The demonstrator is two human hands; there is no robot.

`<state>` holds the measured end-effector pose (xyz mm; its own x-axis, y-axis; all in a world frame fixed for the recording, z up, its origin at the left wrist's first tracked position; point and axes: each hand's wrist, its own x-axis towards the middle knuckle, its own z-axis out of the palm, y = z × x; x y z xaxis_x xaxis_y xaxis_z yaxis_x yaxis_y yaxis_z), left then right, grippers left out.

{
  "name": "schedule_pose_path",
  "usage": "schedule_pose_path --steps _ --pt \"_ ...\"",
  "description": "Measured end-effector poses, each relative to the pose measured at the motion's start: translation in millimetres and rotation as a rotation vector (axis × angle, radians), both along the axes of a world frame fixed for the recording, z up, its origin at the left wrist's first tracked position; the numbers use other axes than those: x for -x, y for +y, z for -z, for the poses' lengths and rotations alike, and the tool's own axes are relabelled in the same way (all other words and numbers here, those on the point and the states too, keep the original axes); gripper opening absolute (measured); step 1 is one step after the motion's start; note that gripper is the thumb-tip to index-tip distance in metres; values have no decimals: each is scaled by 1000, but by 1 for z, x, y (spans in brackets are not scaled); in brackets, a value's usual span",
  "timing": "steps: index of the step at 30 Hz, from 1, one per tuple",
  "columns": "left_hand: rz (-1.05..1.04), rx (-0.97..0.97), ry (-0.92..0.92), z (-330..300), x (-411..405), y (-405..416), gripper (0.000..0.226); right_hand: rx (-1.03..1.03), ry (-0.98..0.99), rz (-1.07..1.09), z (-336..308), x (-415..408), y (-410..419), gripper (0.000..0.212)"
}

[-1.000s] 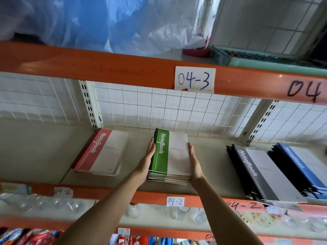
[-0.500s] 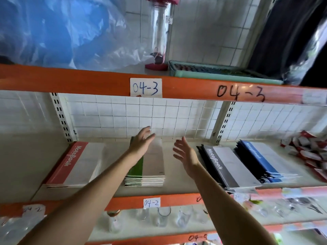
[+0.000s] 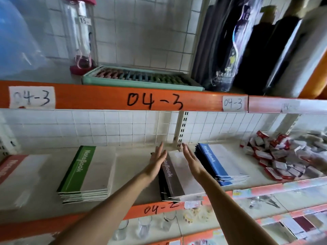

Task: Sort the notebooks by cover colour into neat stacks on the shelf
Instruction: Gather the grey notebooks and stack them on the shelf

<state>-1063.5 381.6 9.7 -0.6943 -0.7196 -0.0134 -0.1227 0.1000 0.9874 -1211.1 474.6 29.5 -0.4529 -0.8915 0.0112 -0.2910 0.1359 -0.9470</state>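
Four notebook stacks lie on the shelf [image 3: 138, 190] labelled 04-2. The red stack [image 3: 16, 175] is at the far left, the green stack [image 3: 88, 174] beside it. A dark grey stack [image 3: 178, 181] sits in the middle and a blue stack [image 3: 219, 163] to its right, its lower notebooks fanned out. My left hand [image 3: 157, 162] hovers with straight fingers over the grey stack's left edge. My right hand [image 3: 192, 161] is held flat, fingers straight, above the grey stack's right side. Neither hand holds anything.
A heap of small red-and-white packets [image 3: 281, 156] lies at the right end of the shelf. Above, a green tray [image 3: 141, 80] and a clear bottle [image 3: 81, 36] stand on shelf 04-3. Drinking glasses [image 3: 143, 227] stand on the shelf below.
Both hands left the green stack and moved right to either side of the grey stack. The view swung right, so the stacks shifted left in the frame.
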Motion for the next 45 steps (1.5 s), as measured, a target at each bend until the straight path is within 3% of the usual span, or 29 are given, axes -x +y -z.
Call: schedule_pose_path --steps 3,6,9,12,18,20,25,28,33,37,42,43,45 --pt "-149 91 -118 10 18 6 86 -55 21 -34 7 29 3 66" --pt "-216 37 -67 21 28 9 94 -81 -61 -117 17 44 3 60" --pt "-235 49 -28 33 37 11 84 -108 -141 -174 32 55 3 78" --pt "-297 43 -28 39 43 11 90 -85 -231 -149 43 73 1 87" --pt "-354 -157 27 48 43 5 129 -83 -344 -169 62 79 7 74" --pt "-335 -151 47 47 42 6 118 -45 -358 -172 64 78 9 71" --pt "-320 -145 91 45 36 8 88 -43 -380 -208 65 72 8 92" --pt "-346 -162 133 46 20 9 65 -41 -360 -230 64 57 3 90" --pt "-348 -76 99 39 -14 -6 86 1 -411 -230 70 13 -11 89" --pt "-384 -110 133 40 -29 -23 41 -5 -428 -310 68 4 -27 92" --pt "-436 -131 109 46 -31 -31 40 -55 -391 -285 75 13 -43 114" --pt "-437 -142 111 49 -31 -31 43 -47 -376 -315 79 15 -45 108" --pt "-426 -86 71 57 -30 -35 54 192 -14 -372 86 22 -48 84"
